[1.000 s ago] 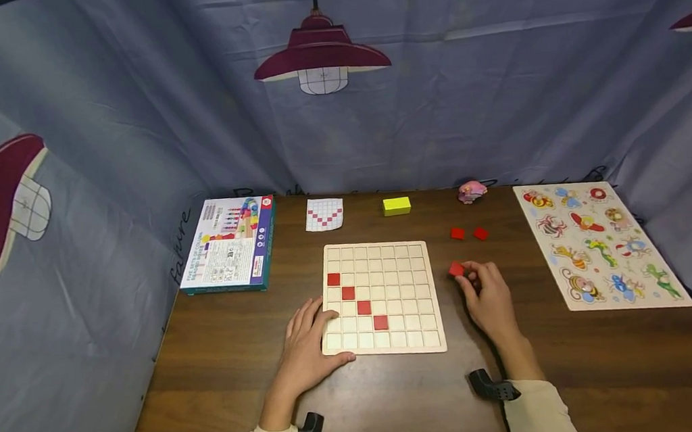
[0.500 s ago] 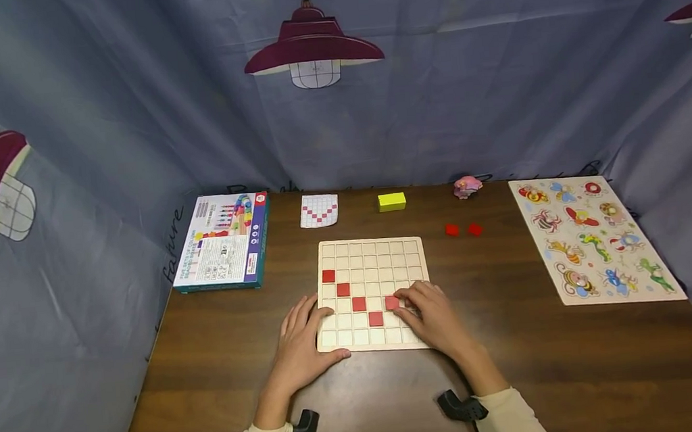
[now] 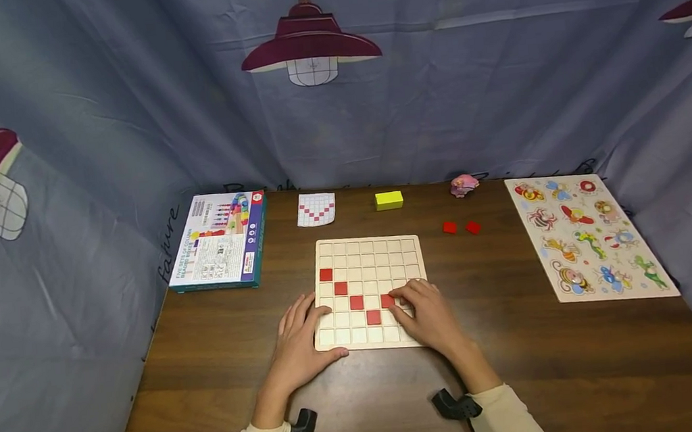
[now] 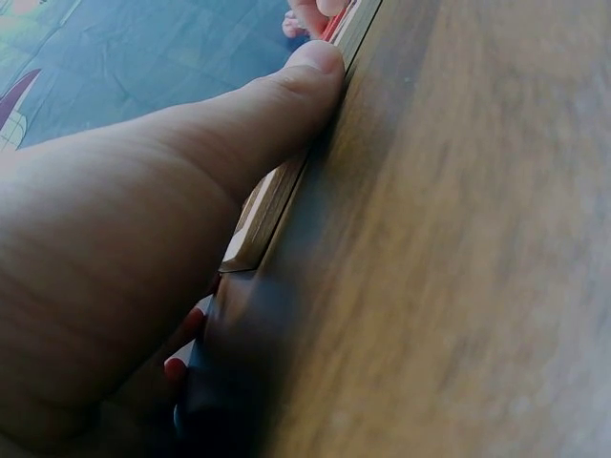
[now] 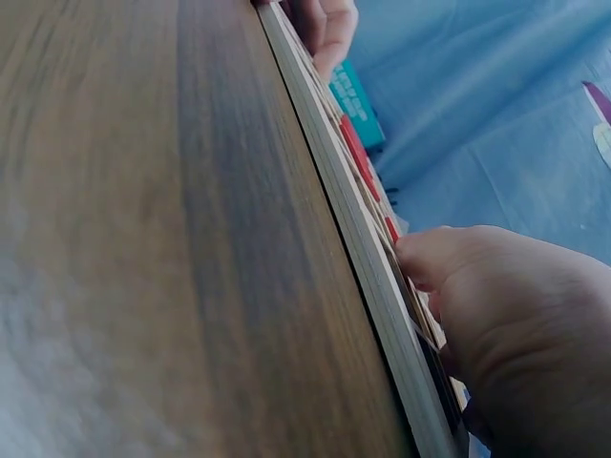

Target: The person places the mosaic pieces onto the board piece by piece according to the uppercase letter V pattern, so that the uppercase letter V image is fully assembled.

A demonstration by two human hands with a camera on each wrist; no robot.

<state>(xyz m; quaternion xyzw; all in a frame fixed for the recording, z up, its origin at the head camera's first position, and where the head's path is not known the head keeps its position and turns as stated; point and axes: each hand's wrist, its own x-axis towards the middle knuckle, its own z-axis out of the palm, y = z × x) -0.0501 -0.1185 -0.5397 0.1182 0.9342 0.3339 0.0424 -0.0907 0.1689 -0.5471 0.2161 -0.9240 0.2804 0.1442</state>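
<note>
A wooden grid board [image 3: 380, 257] lies in the middle of the table with a diagonal of red tiles [image 3: 341, 288] in its cells. My right hand [image 3: 404, 305] lies on the board's lower right part, fingers curled. Its fingertips pinch a red tile [image 3: 387, 301] that sits in a cell up and to the right of the diagonal's lowest tile. My left hand [image 3: 306, 334] rests flat on the board's lower left corner. In the left wrist view its thumb [image 4: 258, 124] presses along the board's front edge [image 4: 272, 205]. The right wrist view shows the right hand [image 5: 516, 315] on the board [image 5: 353, 239].
Two loose red tiles [image 3: 449, 227] [image 3: 473, 228] lie right of the board. At the back are a pattern card [image 3: 316, 209], a yellow block [image 3: 389, 200] and a pink toy [image 3: 464, 184]. An animal puzzle [image 3: 588, 234] lies far right, a game box [image 3: 216, 243] far left.
My right hand picked up a red tile from the table right of the board, carried it left and set it into a cell. The left hand stayed on the board's corner.
</note>
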